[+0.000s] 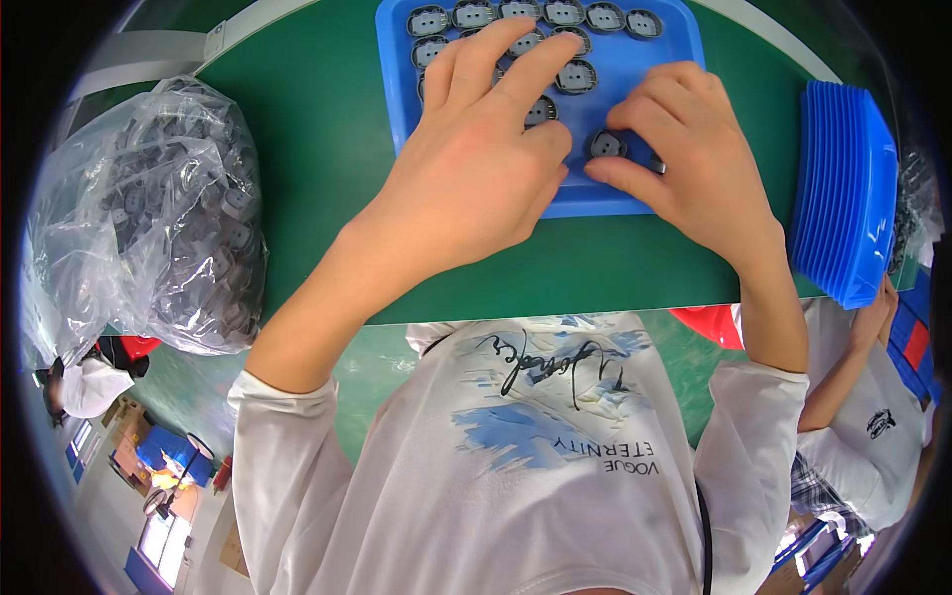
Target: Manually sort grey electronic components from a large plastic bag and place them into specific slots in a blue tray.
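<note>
As the person's forearms leave their white sleeves (293, 436) and cross the near edge of the green worktop (317, 129), we see the left hand (466, 169) with its back up, fingers stretched forward over a blue tray (610, 205). Its grip is wide between forefinger and thumb, though we cannot tell whether the fingertips touch what lies below. The right hand (689, 149) angles inward, its grip narrow: thumb and forefinger hold a dark-rimmed oval part (607, 146) in the tray's lower right area. A small dark piece (656, 165) shows just beside it, under the palm.

Between the tray and the worktop's front edge we find a bare strip; more bare green lies to the tray's left and right.

Inside the tray, we make out further oval parts (575, 76), six along the far row and more behind it, some hidden by the left hand. To the left, a clear plastic bag (79, 258) bulges with grey pieces (213, 213). To the right we have a stack of blue trays (843, 193), and past it a co-worker's arm (838, 387).
</note>
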`<act>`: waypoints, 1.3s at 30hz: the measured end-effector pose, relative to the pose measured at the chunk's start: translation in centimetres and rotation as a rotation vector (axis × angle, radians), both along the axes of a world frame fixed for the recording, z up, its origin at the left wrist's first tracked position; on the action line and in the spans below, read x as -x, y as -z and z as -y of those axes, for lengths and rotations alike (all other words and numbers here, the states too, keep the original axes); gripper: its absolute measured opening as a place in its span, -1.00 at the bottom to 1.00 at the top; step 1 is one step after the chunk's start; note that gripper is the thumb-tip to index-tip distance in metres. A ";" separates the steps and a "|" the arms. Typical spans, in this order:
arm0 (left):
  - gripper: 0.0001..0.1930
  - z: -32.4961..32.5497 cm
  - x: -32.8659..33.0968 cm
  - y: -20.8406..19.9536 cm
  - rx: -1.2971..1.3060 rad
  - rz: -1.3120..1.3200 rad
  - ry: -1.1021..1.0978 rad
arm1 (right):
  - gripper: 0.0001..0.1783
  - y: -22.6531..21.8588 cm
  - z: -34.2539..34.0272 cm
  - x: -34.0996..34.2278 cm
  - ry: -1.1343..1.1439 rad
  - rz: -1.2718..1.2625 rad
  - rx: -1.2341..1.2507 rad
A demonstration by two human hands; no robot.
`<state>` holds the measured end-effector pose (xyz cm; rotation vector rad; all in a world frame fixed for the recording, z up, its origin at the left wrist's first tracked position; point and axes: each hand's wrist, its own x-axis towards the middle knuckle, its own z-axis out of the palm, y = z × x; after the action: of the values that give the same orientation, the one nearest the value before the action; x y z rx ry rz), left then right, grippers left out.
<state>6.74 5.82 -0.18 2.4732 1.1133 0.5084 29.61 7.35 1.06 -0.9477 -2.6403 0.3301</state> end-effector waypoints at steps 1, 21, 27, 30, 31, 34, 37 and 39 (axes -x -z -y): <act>-0.87 -1.9 0.1 3.7 -0.570 0.101 0.038 | -0.67 -0.4 0.1 0.1 -0.006 -0.002 -0.002; -0.90 1.8 0.0 -0.3 -0.061 0.101 -0.070 | -0.83 0.0 0.9 0.7 -0.021 -0.067 0.051; -0.87 1.8 0.4 -0.4 -0.040 0.102 -0.072 | -0.81 0.3 0.5 0.9 -0.024 -0.088 0.042; -0.88 1.6 0.5 -0.3 -0.053 0.090 -0.047 | -0.95 0.7 0.4 1.3 -0.002 -0.134 0.042; -0.89 1.6 0.4 -0.4 -0.051 0.084 -0.058 | -0.95 0.8 0.4 1.4 0.000 -0.134 0.042; -0.88 1.7 0.4 -0.4 -0.059 0.081 -0.090 | -0.95 1.0 0.3 1.4 0.012 -0.157 0.027; -0.87 -2.4 0.6 4.6 -0.557 0.277 0.025 | -0.78 0.7 0.3 1.7 0.019 -0.119 -0.001; -0.87 -4.0 0.5 6.4 -1.038 0.476 0.181 | -0.73 0.0 0.5 2.2 0.046 -0.104 0.017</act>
<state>6.26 9.85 -6.54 2.9055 0.4416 1.8623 27.45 6.86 1.02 -0.9687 -2.5219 0.3809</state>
